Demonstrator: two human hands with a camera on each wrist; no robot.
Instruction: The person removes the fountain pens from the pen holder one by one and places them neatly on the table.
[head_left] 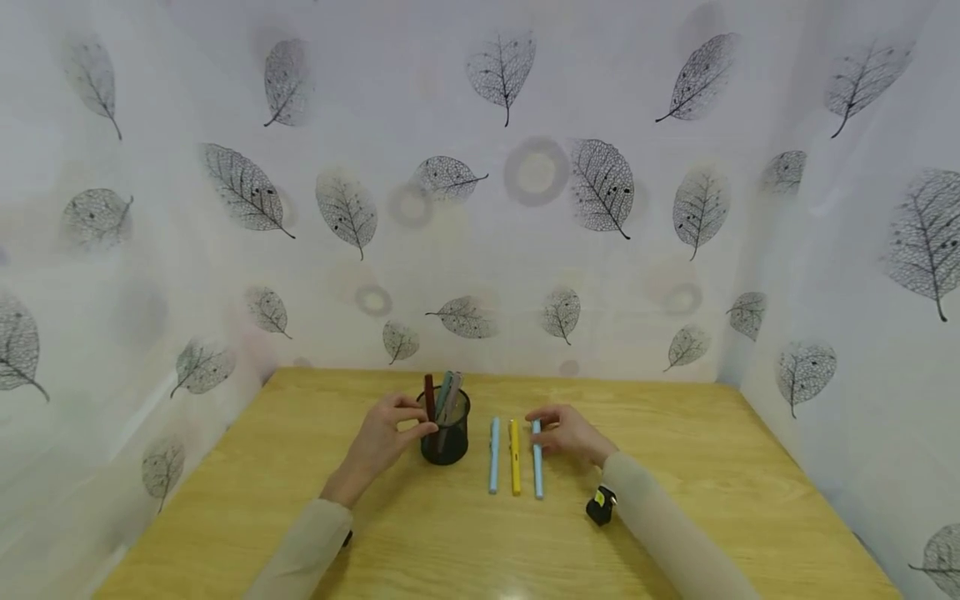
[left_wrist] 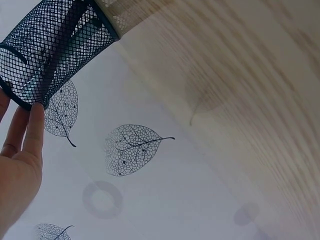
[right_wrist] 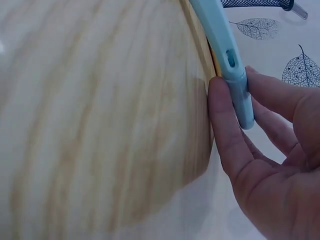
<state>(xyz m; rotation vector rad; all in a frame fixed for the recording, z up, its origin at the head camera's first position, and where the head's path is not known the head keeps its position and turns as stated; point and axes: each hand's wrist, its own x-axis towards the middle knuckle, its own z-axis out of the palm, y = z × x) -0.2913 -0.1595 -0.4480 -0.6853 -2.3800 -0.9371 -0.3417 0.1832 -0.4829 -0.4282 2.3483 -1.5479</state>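
Observation:
My left hand (head_left: 382, 442) grips the rim of a black mesh pen holder (head_left: 444, 446), its thumb in front and its fingers at the side. In the holder stand a dark red pen (head_left: 430, 396), a green pen (head_left: 444, 395) and a greyish pen (head_left: 453, 398). With thumb and fingertips, my right hand (head_left: 568, 432) pinches a light blue pen (right_wrist: 220, 40) near its far end. Left of that pen lie a yellow pen (head_left: 515, 458) and another light blue pen (head_left: 494, 457), all roughly parallel.
The wooden table (head_left: 420, 542) runs back to a pale curtain (head_left: 480, 250) printed with dark leaves, which also flanks both sides. A small black wrist camera (head_left: 601, 506) hangs below the right sleeve.

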